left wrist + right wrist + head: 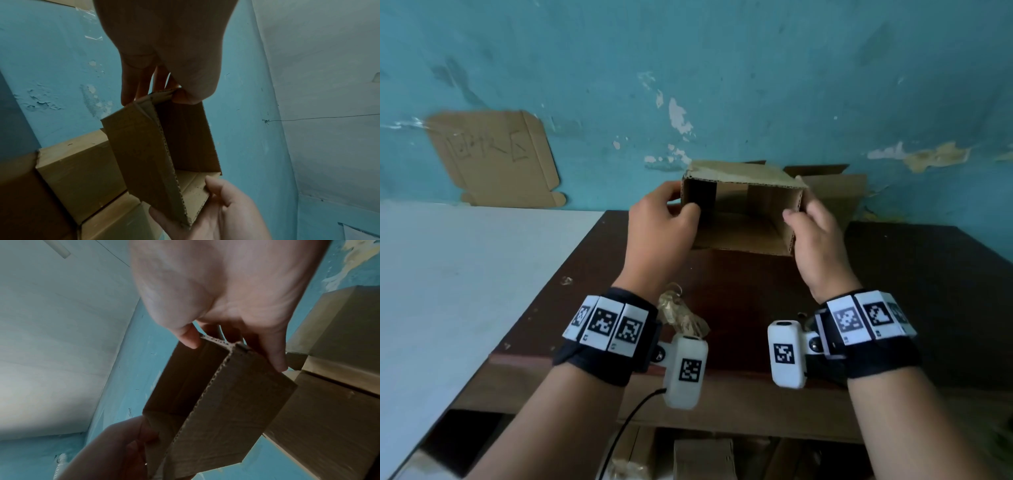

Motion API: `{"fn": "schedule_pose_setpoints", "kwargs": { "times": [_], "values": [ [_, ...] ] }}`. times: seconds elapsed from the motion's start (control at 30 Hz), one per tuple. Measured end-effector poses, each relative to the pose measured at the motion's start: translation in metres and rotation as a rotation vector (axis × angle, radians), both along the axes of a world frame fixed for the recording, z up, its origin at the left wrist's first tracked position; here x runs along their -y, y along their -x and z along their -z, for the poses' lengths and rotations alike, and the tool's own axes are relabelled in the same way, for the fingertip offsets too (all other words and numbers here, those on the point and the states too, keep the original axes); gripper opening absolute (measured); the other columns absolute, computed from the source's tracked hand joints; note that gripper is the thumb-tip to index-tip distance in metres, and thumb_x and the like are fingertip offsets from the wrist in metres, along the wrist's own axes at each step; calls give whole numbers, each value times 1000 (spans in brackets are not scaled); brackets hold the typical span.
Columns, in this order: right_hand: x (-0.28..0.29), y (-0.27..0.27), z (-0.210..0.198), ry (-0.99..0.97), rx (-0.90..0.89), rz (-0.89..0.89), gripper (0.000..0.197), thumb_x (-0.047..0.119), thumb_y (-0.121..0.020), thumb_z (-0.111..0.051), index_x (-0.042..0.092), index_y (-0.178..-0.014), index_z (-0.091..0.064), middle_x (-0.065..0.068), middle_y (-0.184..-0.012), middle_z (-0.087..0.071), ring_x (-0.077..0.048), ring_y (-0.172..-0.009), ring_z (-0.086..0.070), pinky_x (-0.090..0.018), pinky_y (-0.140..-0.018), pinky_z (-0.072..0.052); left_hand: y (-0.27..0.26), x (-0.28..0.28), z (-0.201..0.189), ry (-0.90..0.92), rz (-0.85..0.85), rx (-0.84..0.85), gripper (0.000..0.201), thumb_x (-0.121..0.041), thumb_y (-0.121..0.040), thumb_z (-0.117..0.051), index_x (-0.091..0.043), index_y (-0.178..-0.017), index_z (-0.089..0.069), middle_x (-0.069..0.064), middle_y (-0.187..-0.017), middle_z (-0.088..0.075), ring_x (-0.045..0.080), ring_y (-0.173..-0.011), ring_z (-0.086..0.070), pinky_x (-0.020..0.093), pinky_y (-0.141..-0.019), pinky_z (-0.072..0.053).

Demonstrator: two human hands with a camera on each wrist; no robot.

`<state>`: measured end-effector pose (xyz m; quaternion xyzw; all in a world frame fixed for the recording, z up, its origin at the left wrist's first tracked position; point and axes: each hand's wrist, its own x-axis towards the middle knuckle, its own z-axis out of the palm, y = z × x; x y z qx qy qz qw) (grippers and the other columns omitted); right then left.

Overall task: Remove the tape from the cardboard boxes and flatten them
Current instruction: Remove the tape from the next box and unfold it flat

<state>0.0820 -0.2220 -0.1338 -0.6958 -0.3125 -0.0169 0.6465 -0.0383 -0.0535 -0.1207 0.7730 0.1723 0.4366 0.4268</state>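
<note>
Nearest in the head view, a crumpled wad of clear brownish tape [681,313] lies on the dark brown wooden table [914,274], at about 7 o'clock from the box and between the wrists.

Above the table's middle, both hands hold a small brown corrugated cardboard box [743,209] with its open end toward the camera; its fluted cut edges show and nothing is inside it. The left hand [659,228] pinches the box's 9 o'clock wall, thumb inside and fingers curled round the outside. The right hand [816,240] pinches the 3 o'clock wall the same way.

The left wrist view shows the thumb [191,91] pressing a creased corner of the box [148,155], which the head view hides. The right wrist view shows the thumb tip [189,339] on the inner face and the fingers down the outer face.

Behind, at 2 o'clock, a larger tan cardboard box [832,192] with raised flaps stands by the peeling teal wall [722,68]. At 10 o'clock a flattened cardboard sheet [493,157] leans on that wall.
</note>
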Motion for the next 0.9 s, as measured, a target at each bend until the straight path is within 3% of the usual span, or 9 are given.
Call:
{"fn": "schedule_pose_setpoints", "kwargs": {
  "times": [0.1,0.23,0.37,0.47,0.57,0.67,0.73,0.83,0.9],
  "values": [
    [1,6,-5,-25,-29,-38,33,15,-105,-44,40,-120,-59,32,-105,-60,16,-99,-57,-1,-85,-40,2,2,0,33,10,4,31,-13,-87,-54,-24,-111,-71,-7,-87,-72,7,-69,-64,20,-52,-46],
    [0,4,-5,-89,-32,-60,63,27,-87,-43,22,-150,-47,11,-141,-58,-1,-132,-51,-20,-114,-37,2,1,0,64,31,23,29,-10,-87,-54,-25,-108,-69,-6,-88,-71,7,-74,-63,15,-54,-43],
    [1,0,-5,-100,-28,-79,73,23,-83,-46,21,-156,-40,6,-153,-50,-6,-143,-42,-31,-122,-31,3,-2,0,101,137,48,38,-1,-86,-53,-19,-115,-68,0,-97,-72,14,-89,-69,14,-57,-47],
    [6,-6,-4,-162,-77,-124,75,15,-76,-45,22,-150,-47,6,-143,-58,-6,-132,-53,-28,-112,-41,5,-6,-1,182,243,43,47,2,-80,-47,-14,-119,-67,2,-101,-74,18,-91,-70,23,-63,-53],
    [15,-7,-7,-264,-152,-168,58,14,-79,-39,25,-131,-60,1,-132,-65,-16,-121,-60,-30,-93,-48,8,-15,-9,391,345,113,47,1,-75,-37,-10,-109,-68,2,-98,-76,17,-93,-72,30,-75,-55],
    [17,-2,-9,-296,-167,-143,37,25,-96,-35,19,-116,-65,-2,-117,-72,-18,-105,-63,-34,-80,-44,10,-19,-15,419,313,146,29,-11,-102,-40,-11,-87,-65,-8,-89,-77,8,-86,-71,23,-71,-53],
    [14,2,-12,-288,-146,-86,29,35,-96,-41,20,-103,-66,-1,-107,-74,-19,-102,-68,-40,-85,-50,8,-21,-14,371,251,153,32,-24,-108,-46,-13,-82,-60,-9,-87,-73,8,-86,-68,22,-68,-52],
    [9,4,-14,-270,-109,-29,27,47,-89,-56,25,-101,-66,-5,-113,-73,-27,-114,-67,-59,-104,-48,8,-23,-12,236,198,146,10,-29,-101,-57,-23,-106,-64,-9,-94,-63,2,-84,-62,23,-74,-51],
    [7,6,-14,-259,-125,-41,40,50,-84,-60,29,-118,-64,-4,-127,-69,-23,-122,-64,-59,-109,-46,9,-25,-12,181,233,138,36,-11,-101,-57,-25,-134,-57,-7,-100,-56,-2,-83,-58,14,-77,-47]
  ]
}}
